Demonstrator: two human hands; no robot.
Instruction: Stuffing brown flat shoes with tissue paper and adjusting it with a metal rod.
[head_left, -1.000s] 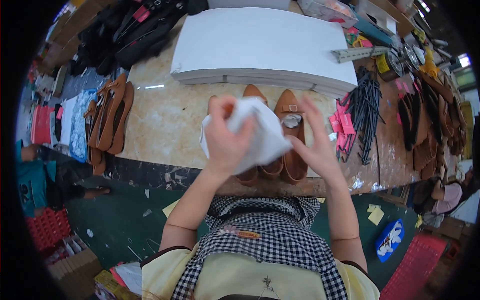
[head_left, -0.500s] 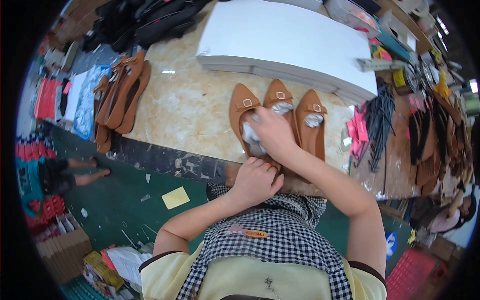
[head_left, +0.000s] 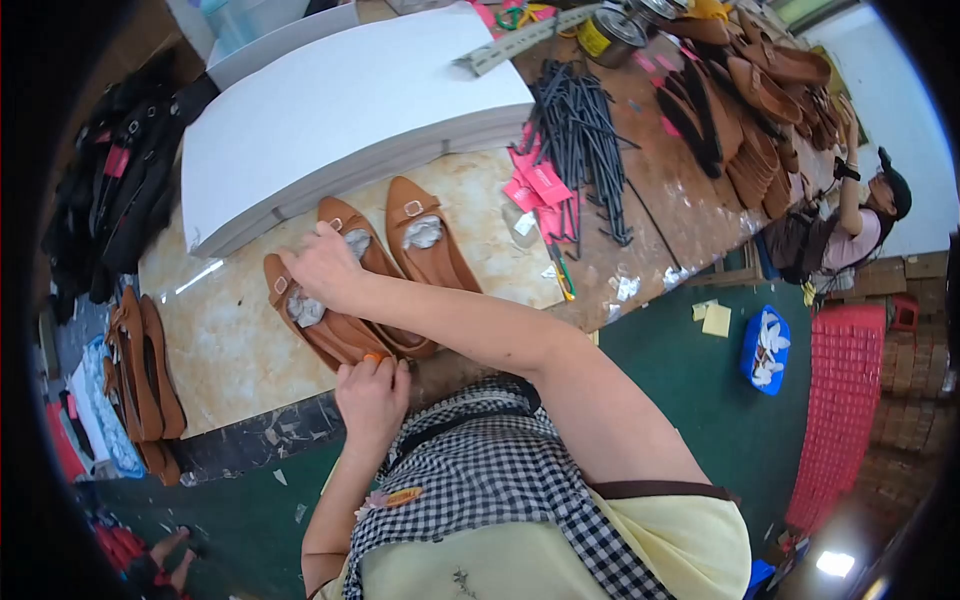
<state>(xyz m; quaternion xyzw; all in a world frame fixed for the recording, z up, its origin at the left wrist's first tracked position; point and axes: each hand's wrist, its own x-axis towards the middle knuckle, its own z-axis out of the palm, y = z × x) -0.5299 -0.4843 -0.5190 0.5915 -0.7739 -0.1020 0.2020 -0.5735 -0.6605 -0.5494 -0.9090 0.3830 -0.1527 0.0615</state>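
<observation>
Three brown pointed flat shoes with square buckles lie side by side on the marble-patterned tabletop [head_left: 210, 345], toes pointing away from me. The left shoe [head_left: 335, 345] has crumpled pale paper [head_left: 305, 309] inside its front. My right hand [head_left: 325, 268] lies over that shoe's toe part, fingers bent against it beside the buckle; some fingertips are hidden. At its heel, my left hand [head_left: 372, 395] is closed round the back edge, with a small orange thing [head_left: 373, 357] by the fingers. The middle shoe [head_left: 338, 213] and the right shoe [head_left: 432, 248] also hold crumpled paper.
Beyond the shoes stands a stack of white sheets [head_left: 350, 100]. More brown shoes [head_left: 145, 370] rest at the left. Dark thin strips [head_left: 585, 140] and pink tags [head_left: 540, 180] lie to the right. A person [head_left: 835, 215] works farther right; a blue basket [head_left: 765, 350] sits on the floor.
My view has swung to the right. My right hand has shifted from inside the left shoe up to its toe part. My left hand stays at the heel.
</observation>
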